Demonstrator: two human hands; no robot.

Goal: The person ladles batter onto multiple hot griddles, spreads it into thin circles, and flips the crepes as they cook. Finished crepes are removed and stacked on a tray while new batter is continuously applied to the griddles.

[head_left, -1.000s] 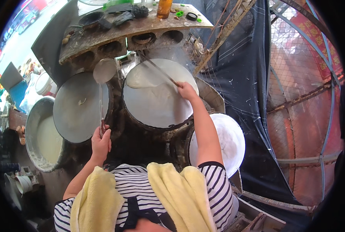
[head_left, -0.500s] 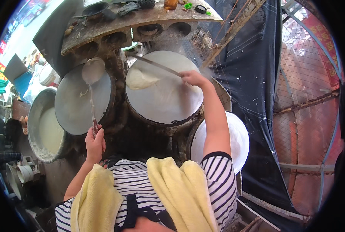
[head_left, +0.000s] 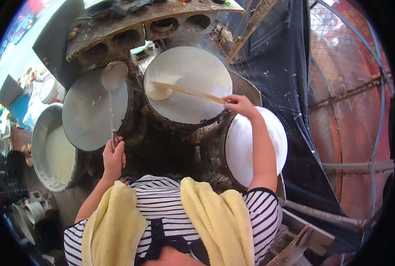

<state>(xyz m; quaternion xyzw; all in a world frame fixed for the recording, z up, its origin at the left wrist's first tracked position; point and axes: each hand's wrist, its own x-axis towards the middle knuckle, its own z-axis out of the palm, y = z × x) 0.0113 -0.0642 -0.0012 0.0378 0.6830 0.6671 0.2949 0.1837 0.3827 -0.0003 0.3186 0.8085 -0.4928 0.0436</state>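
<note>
My left hand (head_left: 113, 158) is closed round the dark handle of a long metal ladle (head_left: 114, 75), whose bowl hangs over the far right part of the left round griddle (head_left: 86, 119). With my right hand (head_left: 242, 105) I grip the end of a long, thin wooden batter spreader (head_left: 191, 92). It reaches left across the right round griddle (head_left: 206, 66). Its far end touches a pale pool of batter (head_left: 158, 92) at that griddle's left side. A thin whitish film covers part of the plate around the pool.
A deep basin of batter (head_left: 59, 155) stands at the left. Beside my right forearm is a large round white surface (head_left: 257, 137). A stained ledge with holes (head_left: 162, 15) runs behind the griddles. Black sheeting (head_left: 286, 88) hangs at the right.
My right hand has drawn nearer and to the right, swinging the spreader's end nearer across the griddle. The batter pool looks smaller. My left hand still holds the ladle over the left griddle.
</note>
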